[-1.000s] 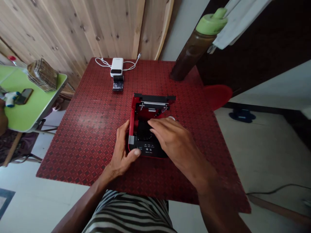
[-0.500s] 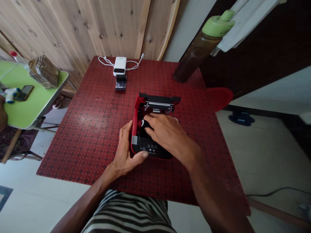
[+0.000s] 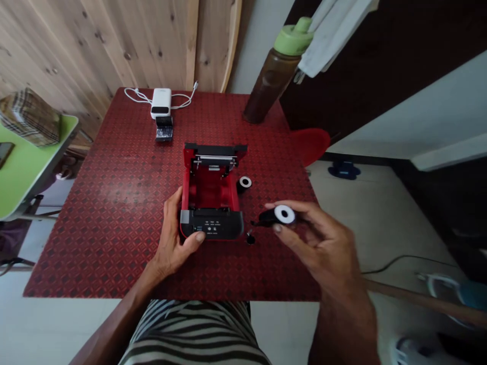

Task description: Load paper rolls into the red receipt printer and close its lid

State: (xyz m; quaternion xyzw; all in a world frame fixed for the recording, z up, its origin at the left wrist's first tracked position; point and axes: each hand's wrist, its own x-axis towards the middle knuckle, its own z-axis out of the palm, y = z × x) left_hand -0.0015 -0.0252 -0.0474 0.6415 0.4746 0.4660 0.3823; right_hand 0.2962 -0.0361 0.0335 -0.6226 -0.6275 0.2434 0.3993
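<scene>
An open red-and-black thermal printer (image 3: 211, 192) stands on the table, its lid folded back and its red compartment bare. My left hand (image 3: 174, 237) grips the printer's front left corner, thumb on the black control panel. To the right, my right hand (image 3: 317, 235) pinches a black roll with a white core (image 3: 279, 215) between thumb and fingers. A smaller black-and-white spool (image 3: 244, 183) lies right of the printer, and a small black piece (image 3: 250, 239) sits by its front corner.
The red patterned table (image 3: 114, 228) holds a white power bank (image 3: 160, 103) with its cable, a small black box (image 3: 164, 128) and a brown bottle with a green lid (image 3: 274, 71). A green table (image 3: 26, 167) stands at the left, with a checked pouch (image 3: 29, 117) on it.
My right hand has come out of the printer and moved right, holding the black roll. The compartment now shows bare, and the spool and small piece lie on the table.
</scene>
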